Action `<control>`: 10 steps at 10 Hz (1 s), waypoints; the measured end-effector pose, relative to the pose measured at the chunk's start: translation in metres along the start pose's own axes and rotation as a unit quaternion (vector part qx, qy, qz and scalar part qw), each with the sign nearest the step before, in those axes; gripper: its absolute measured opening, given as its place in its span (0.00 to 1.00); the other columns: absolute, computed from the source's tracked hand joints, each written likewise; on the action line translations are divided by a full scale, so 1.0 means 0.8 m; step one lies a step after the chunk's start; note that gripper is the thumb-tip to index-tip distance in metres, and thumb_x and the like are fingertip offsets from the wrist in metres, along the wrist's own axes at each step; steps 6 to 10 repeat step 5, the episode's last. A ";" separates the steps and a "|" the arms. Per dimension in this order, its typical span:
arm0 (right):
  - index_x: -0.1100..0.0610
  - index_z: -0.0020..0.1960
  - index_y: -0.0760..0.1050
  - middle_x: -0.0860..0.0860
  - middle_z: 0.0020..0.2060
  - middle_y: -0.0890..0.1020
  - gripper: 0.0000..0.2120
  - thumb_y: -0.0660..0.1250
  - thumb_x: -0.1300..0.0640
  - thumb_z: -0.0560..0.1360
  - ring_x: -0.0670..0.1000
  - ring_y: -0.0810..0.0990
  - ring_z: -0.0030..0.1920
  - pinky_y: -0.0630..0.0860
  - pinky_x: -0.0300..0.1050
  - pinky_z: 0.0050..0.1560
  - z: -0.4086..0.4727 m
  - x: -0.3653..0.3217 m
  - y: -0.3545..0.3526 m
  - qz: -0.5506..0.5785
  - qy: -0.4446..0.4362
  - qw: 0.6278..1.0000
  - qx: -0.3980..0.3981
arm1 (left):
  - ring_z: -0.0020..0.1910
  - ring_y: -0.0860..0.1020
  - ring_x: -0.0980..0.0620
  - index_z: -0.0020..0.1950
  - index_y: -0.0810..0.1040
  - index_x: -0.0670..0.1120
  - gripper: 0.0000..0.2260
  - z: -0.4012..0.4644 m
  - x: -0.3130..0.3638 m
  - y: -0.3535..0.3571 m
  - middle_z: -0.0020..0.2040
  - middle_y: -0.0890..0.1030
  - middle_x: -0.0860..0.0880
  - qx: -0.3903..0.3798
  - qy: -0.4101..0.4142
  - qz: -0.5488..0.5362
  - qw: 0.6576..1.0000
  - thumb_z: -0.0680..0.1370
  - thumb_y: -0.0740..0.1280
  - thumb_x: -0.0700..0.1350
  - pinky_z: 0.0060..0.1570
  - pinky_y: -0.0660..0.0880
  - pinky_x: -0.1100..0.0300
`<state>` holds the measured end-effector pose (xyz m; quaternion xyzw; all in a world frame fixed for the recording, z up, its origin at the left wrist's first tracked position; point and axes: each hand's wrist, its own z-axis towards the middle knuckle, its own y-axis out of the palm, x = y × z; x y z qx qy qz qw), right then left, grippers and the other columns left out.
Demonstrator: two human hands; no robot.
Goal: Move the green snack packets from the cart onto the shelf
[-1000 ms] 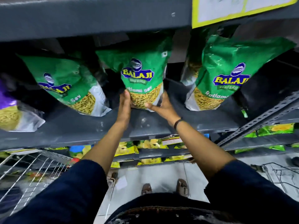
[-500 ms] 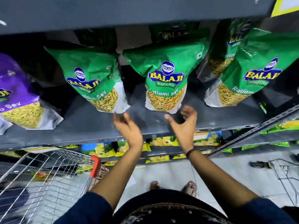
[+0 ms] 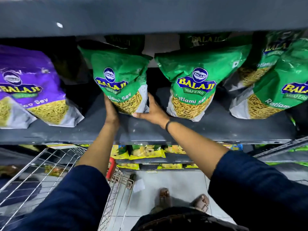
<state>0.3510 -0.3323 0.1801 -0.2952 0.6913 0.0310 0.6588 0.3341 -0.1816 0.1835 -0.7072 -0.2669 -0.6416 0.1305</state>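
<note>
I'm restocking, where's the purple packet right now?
The purple packet stands at the left end of the shelf, left of the green packet held by both hands.

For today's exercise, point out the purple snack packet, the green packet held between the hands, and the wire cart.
purple snack packet [image 3: 28,77]: head view, on its printed front.
held green packet [image 3: 120,75]: head view, on its green upper front.
wire cart [image 3: 50,164]: head view, on its wire side.

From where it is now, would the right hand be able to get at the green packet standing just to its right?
Probably yes. The right hand is on the left green packet, and only bare shelf lies between it and the middle green packet. It would have to let go first.
</note>
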 end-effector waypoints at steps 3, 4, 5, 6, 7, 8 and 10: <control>0.57 0.75 0.45 0.55 0.75 0.58 0.51 0.74 0.47 0.65 0.55 0.59 0.74 0.62 0.57 0.73 -0.003 0.007 0.035 -0.004 0.015 1.000 -0.027 | 0.69 0.66 0.52 0.70 0.63 0.49 0.24 -0.040 -0.008 -0.022 0.72 0.67 0.49 0.051 -0.025 -0.024 0.998 0.80 0.43 0.57 0.73 0.60 0.55; 0.56 0.75 0.44 0.54 0.77 0.54 0.52 0.74 0.47 0.65 0.55 0.55 0.76 0.60 0.56 0.74 -0.013 0.009 0.033 -0.008 0.015 1.000 -0.024 | 0.69 0.65 0.55 0.71 0.62 0.52 0.26 -0.044 -0.014 -0.027 0.72 0.66 0.52 0.053 -0.019 -0.012 0.998 0.78 0.42 0.61 0.72 0.59 0.56; 0.58 0.75 0.49 0.56 0.76 0.56 0.45 0.72 0.49 0.68 0.55 0.57 0.75 0.60 0.54 0.74 -0.037 0.020 0.021 -0.007 0.039 0.999 0.027 | 0.66 0.70 0.50 0.66 0.69 0.47 0.26 -0.056 -0.033 -0.034 0.68 0.72 0.49 0.126 0.005 0.012 0.992 0.78 0.46 0.61 0.70 0.63 0.54; 0.58 0.75 0.49 0.56 0.76 0.56 0.45 0.72 0.49 0.68 0.55 0.57 0.75 0.60 0.54 0.74 -0.037 0.020 0.021 -0.007 0.039 0.999 0.027 | 0.66 0.70 0.50 0.66 0.69 0.47 0.26 -0.056 -0.033 -0.034 0.68 0.72 0.49 0.126 0.005 0.012 0.992 0.78 0.46 0.61 0.70 0.63 0.54; 0.58 0.75 0.49 0.56 0.76 0.56 0.45 0.72 0.49 0.68 0.55 0.57 0.75 0.60 0.54 0.74 -0.037 0.020 0.021 -0.007 0.039 0.999 0.027 | 0.66 0.70 0.50 0.66 0.69 0.47 0.26 -0.056 -0.033 -0.034 0.68 0.72 0.49 0.126 0.005 0.012 0.992 0.78 0.46 0.61 0.70 0.63 0.54; 0.58 0.75 0.49 0.56 0.76 0.56 0.45 0.72 0.49 0.68 0.55 0.57 0.75 0.60 0.54 0.74 -0.037 0.020 0.021 -0.007 0.039 0.999 0.027 | 0.66 0.70 0.50 0.66 0.69 0.47 0.26 -0.056 -0.033 -0.034 0.68 0.72 0.49 0.126 0.005 0.012 0.992 0.78 0.46 0.61 0.70 0.63 0.54; 0.58 0.75 0.49 0.56 0.76 0.56 0.45 0.72 0.49 0.68 0.55 0.57 0.75 0.60 0.54 0.74 -0.037 0.020 0.021 -0.007 0.039 0.999 0.027 | 0.66 0.70 0.50 0.66 0.69 0.47 0.26 -0.056 -0.033 -0.034 0.68 0.72 0.49 0.126 0.005 0.012 0.992 0.78 0.46 0.61 0.70 0.63 0.54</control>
